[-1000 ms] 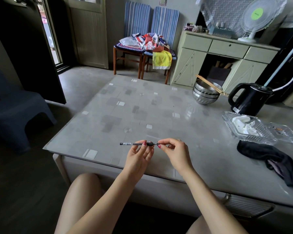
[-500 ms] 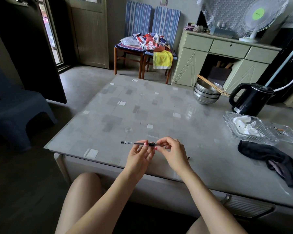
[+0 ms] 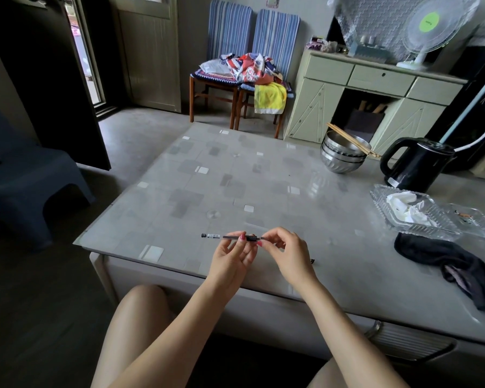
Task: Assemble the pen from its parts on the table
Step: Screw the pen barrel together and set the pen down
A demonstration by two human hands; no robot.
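A thin dark pen (image 3: 221,236) is held level just above the near edge of the grey table (image 3: 235,186), its labelled end sticking out to the left. My left hand (image 3: 231,259) pinches it at the black grip section. My right hand (image 3: 287,254) pinches the pen's right end, with the fingertips almost touching those of the left hand. A small dark pen part (image 3: 312,260) lies on the table just right of my right hand, partly hidden behind it.
Stacked steel bowls (image 3: 342,156) with chopsticks, a black kettle (image 3: 415,163), glass trays (image 3: 412,212) holding tissue and a dark cloth (image 3: 454,264) fill the table's right side. A dark stool (image 3: 25,177) stands left; my knees are under the near edge.
My right hand has shifted slightly left along the pen's end, uncovering the small dark part on the table. The left hand holds the pen almost still.
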